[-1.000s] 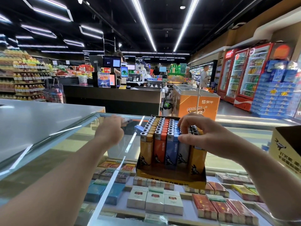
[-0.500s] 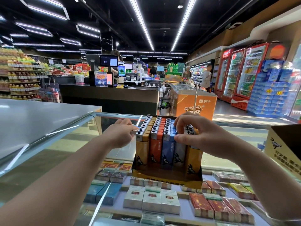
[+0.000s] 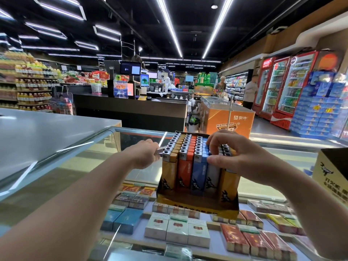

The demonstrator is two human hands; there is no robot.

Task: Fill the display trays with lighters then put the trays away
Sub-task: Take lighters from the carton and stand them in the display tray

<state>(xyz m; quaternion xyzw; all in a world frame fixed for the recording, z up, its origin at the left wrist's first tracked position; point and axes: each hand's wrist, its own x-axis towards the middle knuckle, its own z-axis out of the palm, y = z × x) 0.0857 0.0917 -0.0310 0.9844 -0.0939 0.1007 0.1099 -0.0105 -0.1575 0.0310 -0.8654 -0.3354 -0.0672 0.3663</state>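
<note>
A yellow cardboard display tray (image 3: 197,206) stands on the glass counter, packed with rows of upright lighters (image 3: 185,172) in yellow, orange, blue and white. My right hand (image 3: 233,157) lies over the tray's right rows, thumb and fingertips pinching the tops of the blue and white lighters. My left hand (image 3: 145,156) sits at the tray's left side and grips a loose lighter (image 3: 159,151), its metal end poking out against the yellow row.
The glass counter (image 3: 79,166) covers cigarette packs (image 3: 177,230) on a shelf below. A second yellow carton (image 3: 331,176) stands at the right edge. A grey countertop (image 3: 47,129) lies to the left. Checkout desks, an orange freezer and drink fridges are far behind.
My left hand moved right from the counter to the tray's left side with the loose lighter. My right hand stayed on the tray's right rows.
</note>
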